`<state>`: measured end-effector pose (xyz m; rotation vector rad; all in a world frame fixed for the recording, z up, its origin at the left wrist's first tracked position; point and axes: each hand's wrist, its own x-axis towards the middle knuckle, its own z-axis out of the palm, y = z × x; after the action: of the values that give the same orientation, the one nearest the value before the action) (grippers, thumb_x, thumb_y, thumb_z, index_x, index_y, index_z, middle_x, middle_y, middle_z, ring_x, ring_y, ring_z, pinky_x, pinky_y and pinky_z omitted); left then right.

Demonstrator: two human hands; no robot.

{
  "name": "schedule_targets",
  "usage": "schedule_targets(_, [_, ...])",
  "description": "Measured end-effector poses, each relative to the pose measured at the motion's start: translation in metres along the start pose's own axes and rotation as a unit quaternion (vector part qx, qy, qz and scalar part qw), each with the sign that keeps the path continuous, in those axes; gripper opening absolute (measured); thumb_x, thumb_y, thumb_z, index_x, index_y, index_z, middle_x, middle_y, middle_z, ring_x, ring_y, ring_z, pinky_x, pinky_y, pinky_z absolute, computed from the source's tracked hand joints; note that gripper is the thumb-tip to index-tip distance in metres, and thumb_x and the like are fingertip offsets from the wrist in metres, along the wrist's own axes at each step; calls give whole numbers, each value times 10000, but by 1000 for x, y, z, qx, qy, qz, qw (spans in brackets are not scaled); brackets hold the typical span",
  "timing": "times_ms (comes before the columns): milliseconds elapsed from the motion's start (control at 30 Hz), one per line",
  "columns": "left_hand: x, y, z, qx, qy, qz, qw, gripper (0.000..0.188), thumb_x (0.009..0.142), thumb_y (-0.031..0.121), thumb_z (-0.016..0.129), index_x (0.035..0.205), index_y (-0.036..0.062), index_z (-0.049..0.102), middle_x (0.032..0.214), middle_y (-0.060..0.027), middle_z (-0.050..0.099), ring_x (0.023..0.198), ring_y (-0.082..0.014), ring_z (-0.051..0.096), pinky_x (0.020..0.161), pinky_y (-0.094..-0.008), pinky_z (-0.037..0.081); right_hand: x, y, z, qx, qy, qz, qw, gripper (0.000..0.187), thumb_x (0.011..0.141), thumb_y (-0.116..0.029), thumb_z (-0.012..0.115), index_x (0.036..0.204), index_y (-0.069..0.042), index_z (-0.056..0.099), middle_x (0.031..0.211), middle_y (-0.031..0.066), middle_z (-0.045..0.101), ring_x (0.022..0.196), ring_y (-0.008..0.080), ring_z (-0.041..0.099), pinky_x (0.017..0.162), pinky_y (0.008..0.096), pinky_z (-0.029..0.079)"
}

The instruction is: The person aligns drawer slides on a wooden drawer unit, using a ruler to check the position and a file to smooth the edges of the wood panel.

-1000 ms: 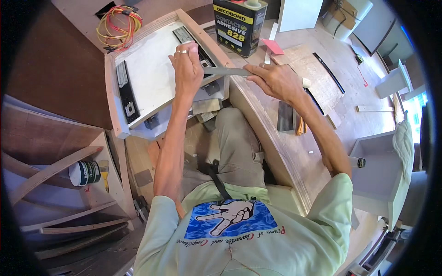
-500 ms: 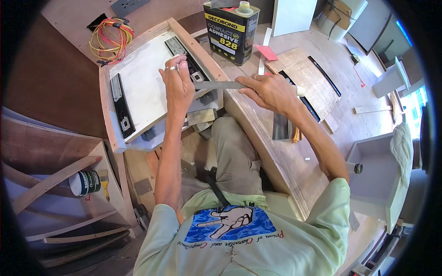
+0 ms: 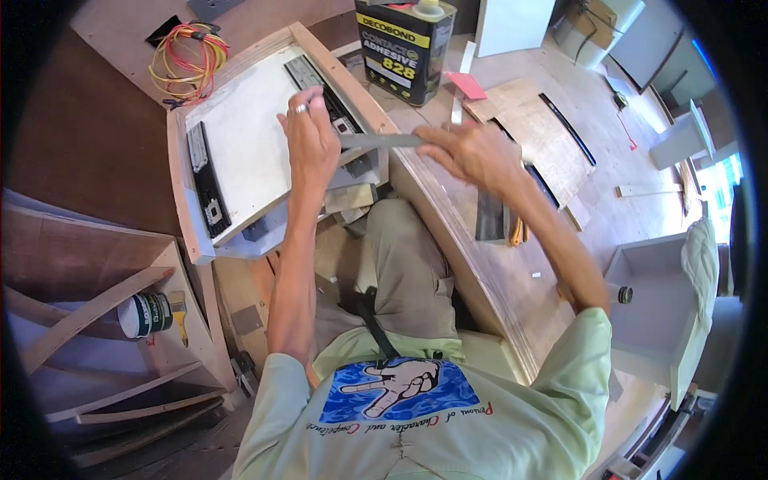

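Observation:
My right hand (image 3: 474, 156) is closed round the handle end of a long, flat grey file (image 3: 380, 141), with a pale handle end (image 3: 524, 152) poking out past the palm. The blade runs level to my left hand (image 3: 310, 132), where its far end disappears beside the base of the thumb. That hand wears a ring and has its fingers curled; whatever they grip is hidden. Both hands are raised before a wooden drawer box (image 3: 180, 188) with a white panel (image 3: 248, 132), on which black and silver drawer slides (image 3: 210, 188) lie along two sides.
Behind the hands stands an adhesive can (image 3: 404, 52). Right, a plywood board (image 3: 532, 120) carries black strips. Coiled red and yellow wires (image 3: 188, 64) hang at upper left. A paint tub (image 3: 146, 314) and brush (image 3: 179, 318) sit on the left shelf. A white box (image 3: 652, 312) stands right.
My right hand and the file have shifted slightly, and the right hand is blurred. My left hand stays nearly in place. The whole view has tilted a little.

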<state>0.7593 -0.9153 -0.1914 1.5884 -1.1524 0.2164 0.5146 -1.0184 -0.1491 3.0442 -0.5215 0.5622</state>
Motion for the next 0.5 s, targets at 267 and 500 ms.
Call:
schedule_targets(267, [-3,0,1,16,12,-9,1000,307,1048,215,381,1216,16,544,1187,-214,619,1176,-415,559,1121,-704,182,1,4,0,-23,70,-65,995,353,988,-464,544,1146,-179,681,711,120,673,625,348,664,554,437,520])
schedule_targets(500, [-10,5,2,57,-14,-23,998,313,1038,199,392,1237,12,546,1232,-208,616,1207,-409,552,1124,-712,161,-7,12,8,-7,28,-55,998,354,986,-451,553,1159,-171,683,755,123,699,651,333,680,553,449,531])
